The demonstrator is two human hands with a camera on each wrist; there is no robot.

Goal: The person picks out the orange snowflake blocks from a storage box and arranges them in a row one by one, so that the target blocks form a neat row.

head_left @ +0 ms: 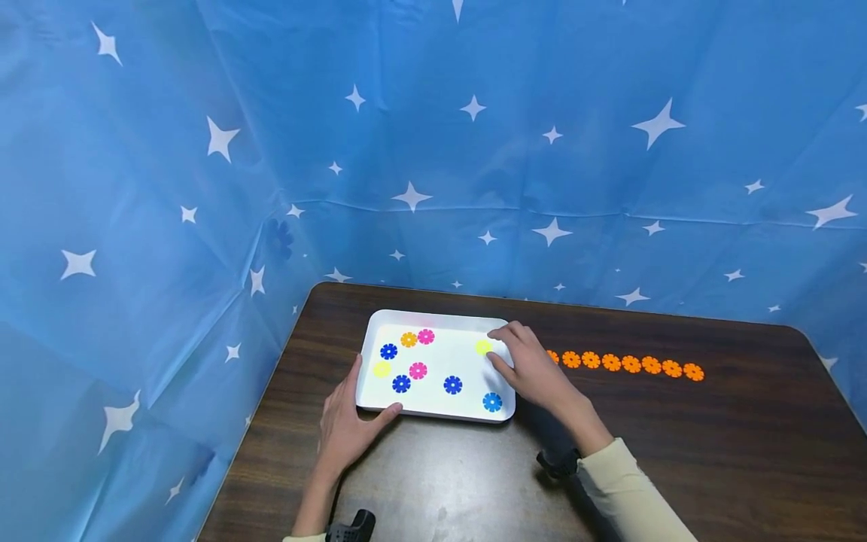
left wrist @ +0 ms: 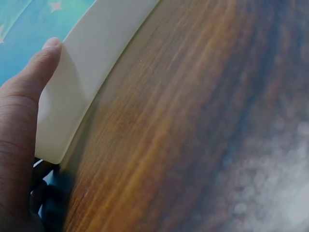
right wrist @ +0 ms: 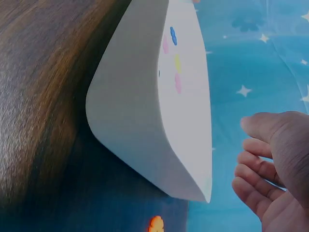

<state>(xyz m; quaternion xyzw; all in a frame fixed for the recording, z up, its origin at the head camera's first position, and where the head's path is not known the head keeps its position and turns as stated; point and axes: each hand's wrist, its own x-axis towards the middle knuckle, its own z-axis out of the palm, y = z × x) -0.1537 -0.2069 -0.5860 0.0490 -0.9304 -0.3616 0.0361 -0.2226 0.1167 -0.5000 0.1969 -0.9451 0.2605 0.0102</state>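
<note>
A white tray (head_left: 467,365) with low walls lies on the table and holds several small notched flower-shaped discs. The left hand (head_left: 345,429) holds its near left corner, fingers along the left side and thumb against the front wall. In the left wrist view that thumb lies on the tray wall (left wrist: 96,58). Above the tray's right end, the right hand (head_left: 531,365) hovers with thumb and forefinger apart around a yellow disc (head_left: 484,347), which lies on the tray floor. The right wrist view shows this hand (right wrist: 270,164) loosely bent and holding nothing.
A row of several orange discs (head_left: 631,364) runs rightward from beside the tray on the dark wooden table (head_left: 677,452). Inside the tray are blue discs (head_left: 452,385), pink discs (head_left: 418,370) and an orange-yellow one (head_left: 409,339). A blue star-patterned curtain (head_left: 515,173) stands behind.
</note>
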